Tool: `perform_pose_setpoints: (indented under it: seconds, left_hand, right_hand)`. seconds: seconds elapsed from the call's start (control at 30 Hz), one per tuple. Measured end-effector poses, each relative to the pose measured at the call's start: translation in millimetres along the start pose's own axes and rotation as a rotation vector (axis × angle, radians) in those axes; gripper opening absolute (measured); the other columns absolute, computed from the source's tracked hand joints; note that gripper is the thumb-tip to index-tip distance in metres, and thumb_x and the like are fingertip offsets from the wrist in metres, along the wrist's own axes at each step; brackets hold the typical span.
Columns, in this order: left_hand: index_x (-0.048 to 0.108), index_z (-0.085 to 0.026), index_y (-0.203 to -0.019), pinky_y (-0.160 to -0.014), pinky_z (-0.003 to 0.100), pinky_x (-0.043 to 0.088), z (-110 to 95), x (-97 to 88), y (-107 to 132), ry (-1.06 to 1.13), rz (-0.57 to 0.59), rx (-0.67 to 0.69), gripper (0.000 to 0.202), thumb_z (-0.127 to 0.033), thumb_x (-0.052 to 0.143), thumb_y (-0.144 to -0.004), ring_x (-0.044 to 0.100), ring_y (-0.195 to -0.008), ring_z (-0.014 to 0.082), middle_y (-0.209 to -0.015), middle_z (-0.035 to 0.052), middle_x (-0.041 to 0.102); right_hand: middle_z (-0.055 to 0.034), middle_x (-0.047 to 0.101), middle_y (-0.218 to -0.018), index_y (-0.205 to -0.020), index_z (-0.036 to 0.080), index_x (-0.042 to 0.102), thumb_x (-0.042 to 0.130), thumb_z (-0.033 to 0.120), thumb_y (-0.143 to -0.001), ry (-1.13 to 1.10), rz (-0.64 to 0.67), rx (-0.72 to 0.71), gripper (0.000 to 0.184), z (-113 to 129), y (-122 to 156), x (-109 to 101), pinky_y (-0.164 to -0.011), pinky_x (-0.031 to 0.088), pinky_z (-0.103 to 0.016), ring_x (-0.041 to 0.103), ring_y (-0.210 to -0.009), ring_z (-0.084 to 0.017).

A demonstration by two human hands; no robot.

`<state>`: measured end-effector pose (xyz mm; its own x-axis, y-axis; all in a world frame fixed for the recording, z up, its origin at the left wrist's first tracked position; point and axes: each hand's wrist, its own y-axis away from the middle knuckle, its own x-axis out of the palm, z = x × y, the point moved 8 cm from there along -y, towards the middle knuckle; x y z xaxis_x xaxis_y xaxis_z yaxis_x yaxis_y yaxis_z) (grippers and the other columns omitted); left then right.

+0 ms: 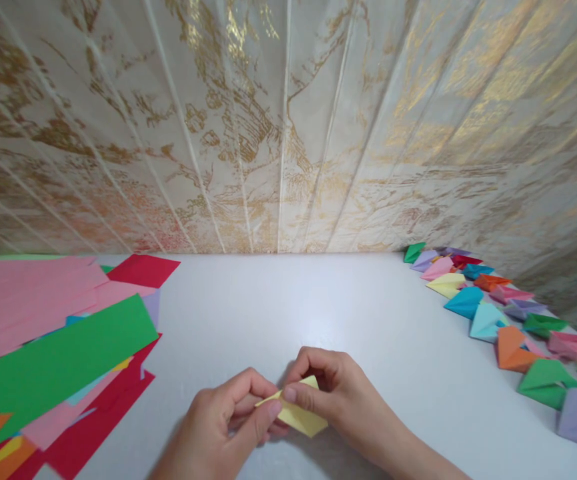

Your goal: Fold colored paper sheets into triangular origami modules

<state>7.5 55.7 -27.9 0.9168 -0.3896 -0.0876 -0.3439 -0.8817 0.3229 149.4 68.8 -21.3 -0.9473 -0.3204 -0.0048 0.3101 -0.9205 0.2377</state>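
A small piece of folded yellow paper (304,419) is held between my two hands, low in the middle of the view. My left hand (241,413) pinches its left end between thumb and fingers. From the right, my right hand (331,393) grips the upper part, thumb on top and fingers curled behind. Part of the paper lies hidden under the fingers, so its full shape cannot be made out. Both hands are just above the white table (288,307).
Loose coloured sheets pile up at the left, including a green strip (73,360), pink paper (23,300) and a red piece (144,270). Several folded paper shapes, such as an orange one (513,348), line the right edge. A gold-patterned curtain (278,133) hangs behind.
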Motion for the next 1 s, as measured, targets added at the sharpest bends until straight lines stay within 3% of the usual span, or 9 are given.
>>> perform_pose_setpoints:
  seconds: [0.2,0.3,0.37,0.43,0.53,0.6,0.73,0.87,1.0]
  left_hand:
    - [0.064,-0.02,-0.084,-0.067,0.024,0.051,-4.7,7.7,4.9,0.023,0.051,-0.024,0.049,-0.069,0.063,-0.081,0.072,-0.072,0.0187,-0.071,0.0021,0.077]
    - [0.063,-0.019,-0.084,-0.068,0.025,0.051,-6.5,2.8,4.4,0.104,0.031,-0.045,0.052,-0.071,0.066,-0.078,0.073,-0.074,0.0206,-0.076,0.0049,0.078]
    - [0.063,-0.019,-0.084,-0.07,0.027,0.052,-6.0,-3.5,1.9,0.156,0.009,-0.052,0.051,-0.069,0.067,-0.078,0.074,-0.079,0.0223,-0.082,0.0074,0.079]
    - [0.063,-0.019,-0.085,-0.071,0.028,0.051,-4.7,-8.8,-0.8,0.19,-0.014,-0.051,0.048,-0.067,0.067,-0.079,0.074,-0.083,0.0234,-0.086,0.0082,0.079]
    - [0.061,-0.019,-0.088,-0.069,0.027,0.05,-2.1,-7.5,-2.2,0.172,0.0,-0.048,0.043,-0.062,0.066,-0.082,0.073,-0.08,0.0218,-0.083,0.0058,0.078]
    - [0.057,-0.021,-0.09,-0.062,0.024,0.046,-1.3,-5.1,-1.1,0.12,-0.006,-0.032,0.04,-0.06,0.063,-0.085,0.068,-0.067,0.0179,-0.072,0.0011,0.074]
    - [0.05,-0.025,-0.086,-0.053,0.023,0.036,-8.2,-8.5,3.7,-0.191,-0.086,0.088,0.026,-0.048,0.046,-0.097,0.054,-0.053,0.0147,-0.059,-0.0052,0.061]
    - [0.058,-0.025,-0.082,-0.069,0.031,0.04,-32.4,-7.3,13.0,-0.785,-0.144,0.414,0.019,-0.022,0.044,-0.096,0.059,-0.082,0.0223,-0.084,0.0013,0.061]
    - [0.06,-0.024,-0.088,-0.075,0.035,0.04,-35.7,-2.1,18.2,-1.047,-0.148,0.544,0.019,-0.006,0.054,-0.085,0.055,-0.089,0.0247,-0.095,0.002,0.059]
  right_hand:
    - [0.0027,0.056,-0.058,-0.065,0.015,0.063,0.084,0.056,-0.065,-0.016,0.018,0.079,0.046,-3.1,-2.4,-2.7,-0.052,0.032,-0.023,0.044,-0.054,-0.01]
    - [0.0038,0.052,-0.054,-0.064,0.016,0.062,0.082,0.058,-0.065,0.012,-0.001,0.078,0.048,3.0,-8.6,-22.8,-0.05,0.031,-0.023,0.042,-0.051,-0.009]
    - [0.0043,0.051,-0.054,-0.064,0.017,0.06,0.077,0.058,-0.073,0.088,-0.143,-0.015,0.045,16.0,-10.0,-45.2,-0.052,0.033,-0.024,0.043,-0.052,-0.011]
    - [0.002,0.056,-0.063,-0.069,0.019,0.061,0.069,0.051,-0.085,0.217,-0.263,-0.215,0.037,38.5,-4.1,-55.1,-0.061,0.04,-0.027,0.051,-0.061,-0.014]
    - [-0.0046,0.066,-0.092,-0.092,0.021,0.065,0.061,0.038,-0.096,0.544,-0.127,-0.616,0.018,69.8,15.8,-18.4,-0.083,0.044,-0.034,0.058,-0.089,-0.02]
    - [-0.0067,0.066,-0.102,-0.102,0.021,0.064,0.06,0.034,-0.097,0.757,0.003,-0.753,0.015,70.9,27.6,13.1,-0.084,0.043,-0.035,0.056,-0.092,-0.021]
    - [-0.0061,0.067,-0.093,-0.095,0.019,0.061,0.056,0.023,-0.096,0.951,0.019,-0.779,0.006,57.9,30.8,34.2,-0.076,0.041,-0.034,0.054,-0.083,-0.02]
    - [-0.0043,0.067,-0.086,-0.093,0.019,0.062,0.049,0.011,-0.094,1.032,0.06,-0.764,0.016,45.6,25.8,38.1,-0.073,0.038,-0.033,0.055,-0.078,-0.019]
    - [-0.0047,0.068,-0.088,-0.093,0.019,0.064,0.049,0.01,-0.095,1.078,0.051,-0.753,0.017,40.4,23.8,38.9,-0.071,0.038,-0.032,0.055,-0.076,-0.018]
